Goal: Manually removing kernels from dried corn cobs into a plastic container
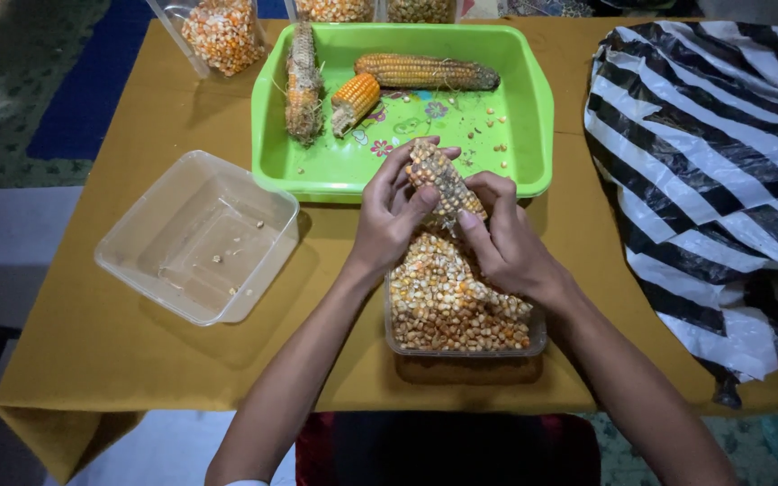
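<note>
Both my hands grip one dried corn cob [441, 177], partly stripped of kernels, tilted above a clear plastic container [533, 335] filled with loose yellow kernels [450, 301]. My left hand [387, 214] wraps the cob's upper left side, thumb pressed on the kernels. Lower down on the right, my right hand [508, 243] holds the cob. Behind them stands a green tray [538, 99] with a whole cob [427, 71], a short cob piece [354, 101] and a bare husky cob [303, 83], plus scattered kernels.
An almost empty clear plastic container [198, 236] with a few kernels sits at the left on the mustard-yellow tablecloth [119, 360]. A black-and-white striped plastic sheet [722, 162] covers the right side. Clear containers of kernels [222, 31] stand along the far edge.
</note>
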